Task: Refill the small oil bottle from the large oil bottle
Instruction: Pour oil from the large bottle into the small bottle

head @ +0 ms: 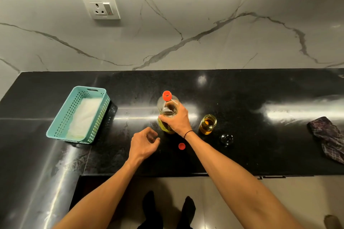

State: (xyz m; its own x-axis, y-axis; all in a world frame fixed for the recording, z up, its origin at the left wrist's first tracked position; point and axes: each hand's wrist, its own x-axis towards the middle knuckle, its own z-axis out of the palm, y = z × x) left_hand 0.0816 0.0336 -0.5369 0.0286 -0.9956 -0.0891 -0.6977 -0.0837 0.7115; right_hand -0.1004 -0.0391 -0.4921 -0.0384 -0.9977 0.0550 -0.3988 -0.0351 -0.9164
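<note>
The large clear oil bottle (pixel 168 107) stands upright on the black counter, its red-ringed mouth uncapped and yellow oil low inside. My right hand (pixel 176 120) grips its body from the right. Its red cap (pixel 181 146) lies on the counter in front of the bottle. To the right stands the small glass oil jar (pixel 207 124), open, with amber oil in it. Its clear glass lid (pixel 226 139) rests on the counter nearer me. My left hand (pixel 144 143) hovers left of the red cap with loosely curled fingers, holding nothing.
A teal plastic basket (pixel 61 126) lined with white paper sits at the left. A dark patterned cloth (pixel 327 137) lies at the far right. The counter's front edge (pixel 232 174) runs below my arms, with a marble wall behind.
</note>
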